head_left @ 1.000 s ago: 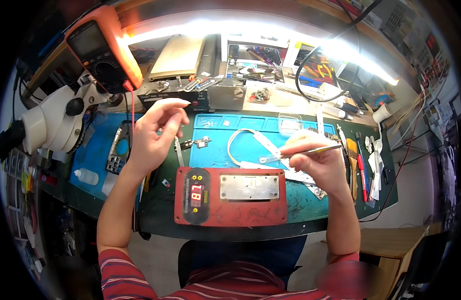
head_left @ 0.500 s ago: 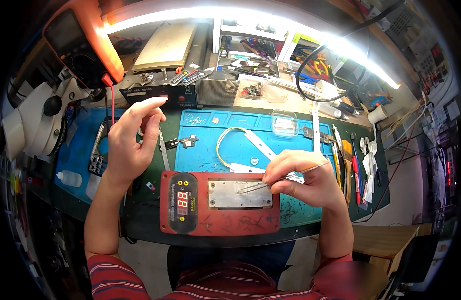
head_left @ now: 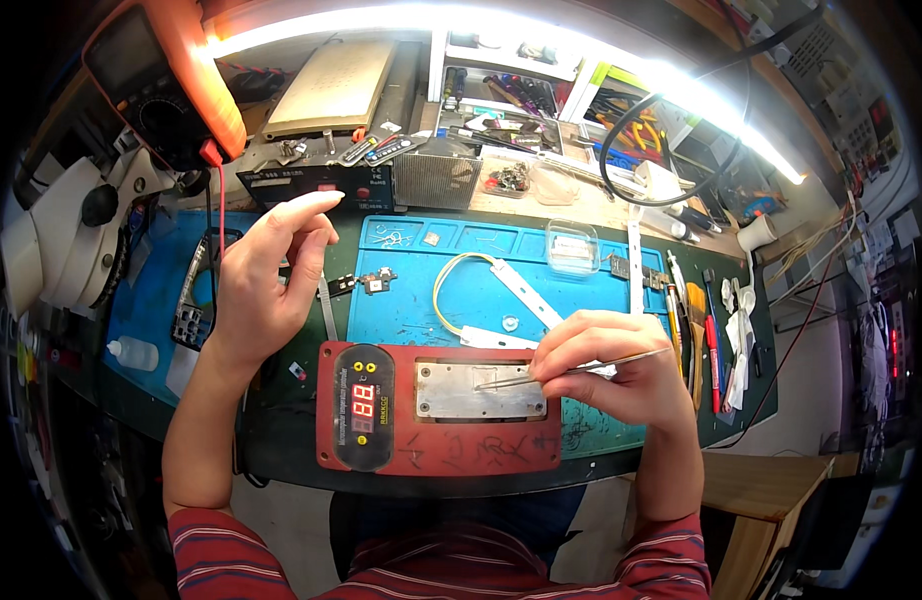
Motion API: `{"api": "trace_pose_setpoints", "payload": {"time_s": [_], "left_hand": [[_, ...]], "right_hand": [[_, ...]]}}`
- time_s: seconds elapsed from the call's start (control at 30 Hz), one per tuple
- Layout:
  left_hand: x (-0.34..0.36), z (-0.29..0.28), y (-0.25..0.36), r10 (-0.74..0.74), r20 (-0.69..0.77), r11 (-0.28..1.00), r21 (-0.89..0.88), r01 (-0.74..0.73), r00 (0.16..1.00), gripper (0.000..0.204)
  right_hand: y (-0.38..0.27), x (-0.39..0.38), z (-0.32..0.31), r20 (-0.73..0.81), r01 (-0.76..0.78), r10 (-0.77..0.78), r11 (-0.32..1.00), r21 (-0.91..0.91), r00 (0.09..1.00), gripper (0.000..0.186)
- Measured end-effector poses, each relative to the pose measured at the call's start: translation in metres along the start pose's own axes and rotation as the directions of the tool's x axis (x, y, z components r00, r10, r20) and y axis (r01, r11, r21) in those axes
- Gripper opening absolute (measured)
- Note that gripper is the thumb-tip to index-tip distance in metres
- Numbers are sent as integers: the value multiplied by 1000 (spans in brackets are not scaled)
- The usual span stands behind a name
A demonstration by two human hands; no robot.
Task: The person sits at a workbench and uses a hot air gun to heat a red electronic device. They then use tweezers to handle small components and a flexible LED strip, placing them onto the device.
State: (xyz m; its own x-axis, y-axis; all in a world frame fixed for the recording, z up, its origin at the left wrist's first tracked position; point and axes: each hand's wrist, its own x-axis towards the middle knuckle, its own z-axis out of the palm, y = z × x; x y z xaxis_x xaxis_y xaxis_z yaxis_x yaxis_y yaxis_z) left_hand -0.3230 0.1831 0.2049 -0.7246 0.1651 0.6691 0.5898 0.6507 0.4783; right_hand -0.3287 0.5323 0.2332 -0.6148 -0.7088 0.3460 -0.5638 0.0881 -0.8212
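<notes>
My right hand (head_left: pixel 621 372) pinches a pair of thin metal tweezers (head_left: pixel 509 381). Their tips reach left over the silver metal plate (head_left: pixel 449 402) of a red hot plate unit (head_left: pixel 481 446). At the tips there is a small, pale, square-looking shape on the plate; I cannot make out what it is. A lit red display (head_left: pixel 363 398) sits on the unit's black panel, left of the plate. Raised above the bench to the left, my left hand (head_left: pixel 261 275) holds nothing; its index finger points forward, with the thumb apart.
A blue work mat (head_left: pixel 401 318) behind the unit bears white LED strips (head_left: pixel 526 292), a clear box (head_left: pixel 572 247) and small parts. At right stand brushes and pens (head_left: pixel 695 320). An orange multimeter (head_left: pixel 196 85) is at far left, and a white bottle (head_left: pixel 133 352) lies nearer.
My right hand has turned slightly, and the tweezers lie a little flatter, still over the plate. The left hand stays raised with hardly any shift. The view has moved slightly.
</notes>
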Motion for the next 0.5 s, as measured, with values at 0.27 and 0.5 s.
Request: {"api": "trace_pose_setpoints", "payload": {"time_s": [0.27, 0.5], "left_hand": [[-1, 1, -2, -3, -8, 1000, 2, 3, 1000, 35], [0, 1, -2, -17, -7, 1000, -1, 17, 1000, 36]], "right_hand": [[-1, -1, 3, -29, 4, -5, 999, -32, 1000, 12], [-3, 0, 7, -119, 63, -106, 944, -324, 987, 15]]}}
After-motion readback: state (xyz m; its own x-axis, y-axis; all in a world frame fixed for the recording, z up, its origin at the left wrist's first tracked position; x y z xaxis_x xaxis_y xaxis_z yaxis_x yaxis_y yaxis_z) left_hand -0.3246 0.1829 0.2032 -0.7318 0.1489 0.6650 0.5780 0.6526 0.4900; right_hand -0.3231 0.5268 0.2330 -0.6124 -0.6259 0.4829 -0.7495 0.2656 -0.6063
